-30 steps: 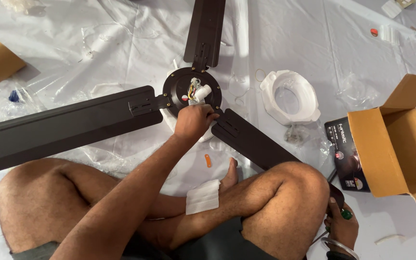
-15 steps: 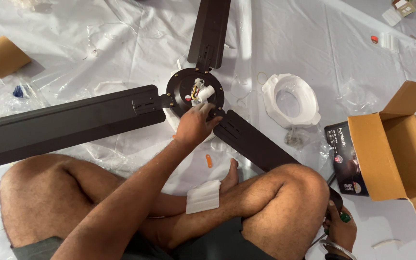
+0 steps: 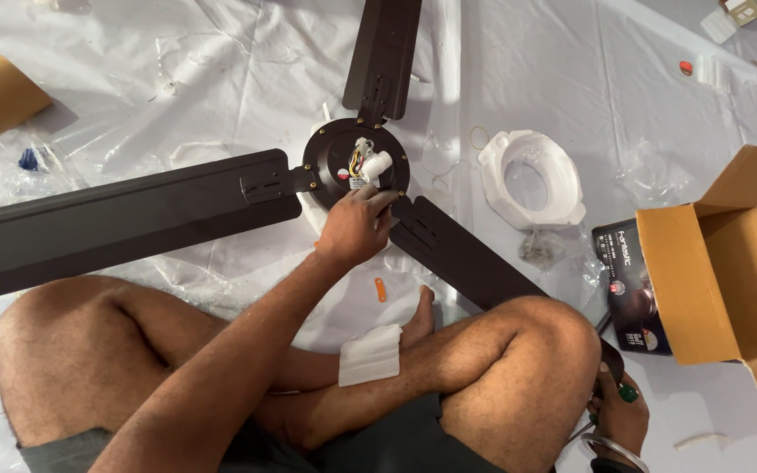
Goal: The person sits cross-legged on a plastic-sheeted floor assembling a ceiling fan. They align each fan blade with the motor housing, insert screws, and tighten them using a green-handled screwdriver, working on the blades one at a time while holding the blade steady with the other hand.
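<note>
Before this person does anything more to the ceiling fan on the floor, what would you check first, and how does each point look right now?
1. Left hand on the fan hub: ok, its fingers rest at the hub's near rim.
2. All three blades joined to the hub: ok by the look; tightness of screws cannot tell.
3. Wires at the hub's middle free of the fingers: ok, they sit apart.
4. Right hand ready: it grips a tool with a green end; kind of tool cannot tell.
5. Small orange piece near the foot within reach: ok.
6. Right blade under the knee: not ok, the leg lies over it.
</note>
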